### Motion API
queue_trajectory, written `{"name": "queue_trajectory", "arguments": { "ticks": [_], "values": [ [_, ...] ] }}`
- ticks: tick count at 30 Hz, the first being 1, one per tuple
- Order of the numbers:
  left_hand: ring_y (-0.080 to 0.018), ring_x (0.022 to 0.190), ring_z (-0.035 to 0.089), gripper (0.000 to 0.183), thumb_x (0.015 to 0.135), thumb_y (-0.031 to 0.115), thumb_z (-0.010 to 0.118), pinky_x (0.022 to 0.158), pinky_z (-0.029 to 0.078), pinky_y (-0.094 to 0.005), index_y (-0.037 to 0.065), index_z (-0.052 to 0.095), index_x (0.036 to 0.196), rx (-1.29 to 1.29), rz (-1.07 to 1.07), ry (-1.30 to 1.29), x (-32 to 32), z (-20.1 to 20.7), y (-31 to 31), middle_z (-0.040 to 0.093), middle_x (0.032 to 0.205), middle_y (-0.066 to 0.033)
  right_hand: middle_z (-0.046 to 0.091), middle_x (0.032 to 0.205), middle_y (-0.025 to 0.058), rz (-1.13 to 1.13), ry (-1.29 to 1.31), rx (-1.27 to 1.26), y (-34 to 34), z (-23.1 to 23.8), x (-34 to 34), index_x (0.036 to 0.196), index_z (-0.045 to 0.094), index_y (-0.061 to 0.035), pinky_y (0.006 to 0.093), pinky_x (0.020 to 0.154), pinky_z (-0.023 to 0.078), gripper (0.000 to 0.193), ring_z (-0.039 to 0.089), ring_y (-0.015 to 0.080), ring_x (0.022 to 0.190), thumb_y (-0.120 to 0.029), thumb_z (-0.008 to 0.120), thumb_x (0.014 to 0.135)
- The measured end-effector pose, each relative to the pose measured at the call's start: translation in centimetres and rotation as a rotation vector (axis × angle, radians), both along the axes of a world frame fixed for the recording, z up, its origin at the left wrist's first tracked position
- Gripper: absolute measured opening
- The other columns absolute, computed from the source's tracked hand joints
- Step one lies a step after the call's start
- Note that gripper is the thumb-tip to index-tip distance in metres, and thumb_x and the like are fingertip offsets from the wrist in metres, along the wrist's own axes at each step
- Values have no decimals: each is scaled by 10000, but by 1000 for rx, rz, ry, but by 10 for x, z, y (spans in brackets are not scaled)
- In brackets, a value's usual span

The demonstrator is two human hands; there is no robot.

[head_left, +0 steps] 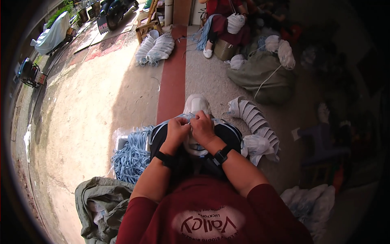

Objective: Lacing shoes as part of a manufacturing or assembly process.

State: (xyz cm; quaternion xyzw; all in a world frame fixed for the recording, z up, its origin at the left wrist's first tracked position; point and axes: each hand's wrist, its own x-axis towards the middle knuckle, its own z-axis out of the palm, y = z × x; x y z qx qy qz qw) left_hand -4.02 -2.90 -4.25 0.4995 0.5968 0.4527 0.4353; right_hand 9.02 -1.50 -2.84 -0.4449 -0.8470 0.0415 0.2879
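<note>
Over my lap, my left hand point(177, 131) and my right hand point(203, 129) are close together, fingers pinched. Between them runs a thin light blue strap point(186, 116), and both hands seem to grip it. Just beyond my fingers lies a rounded white piece point(198, 102), with more white material below my hands, partly hidden by them. To the left of my knee sits a big tangle of light blue straps point(132, 156). On the floor to the right, a curved row of nested white pieces point(254, 118) ends in a white bundle point(258, 146).
A green sack point(266, 77) with white bundles on it stands ahead to the right. Beyond it a seated person point(227, 28) holds a white bundle. More white stacks point(156, 49) lie ahead to the left. A grey-green cloth point(103, 207) lies at lower left, a dark stool point(323, 140) at right.
</note>
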Motion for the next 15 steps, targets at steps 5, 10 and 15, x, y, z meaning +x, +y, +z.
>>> {"name": "queue_trajectory", "arguments": {
  "ticks": [5,10,15],
  "values": [
    [-135,563,557,187,609,104,635,563,455,-269,-26,563,722,40,62,-15,4,2,5,580,614,-74,534,871,135,114,308,-83,-5,16,22,681,538,-29,363,674,439,47,540,312,752,15,532,666],
    [-93,657,548,273,665,80,678,598,452,-231,-37,554,879,52,79,123,7,2,9,578,706,-43,600,1019,206,251,1481,-813,-9,28,89,817,534,-32,297,767,471,90,574,175,801,-46,482,888],
    [-288,734,582,250,685,63,661,666,479,-365,83,607,929,398,-19,419,18,16,13,558,828,-112,623,893,184,345,1553,-927,-15,21,85,865,500,-29,304,765,483,88,605,206,810,-92,461,911]
  ]
}}
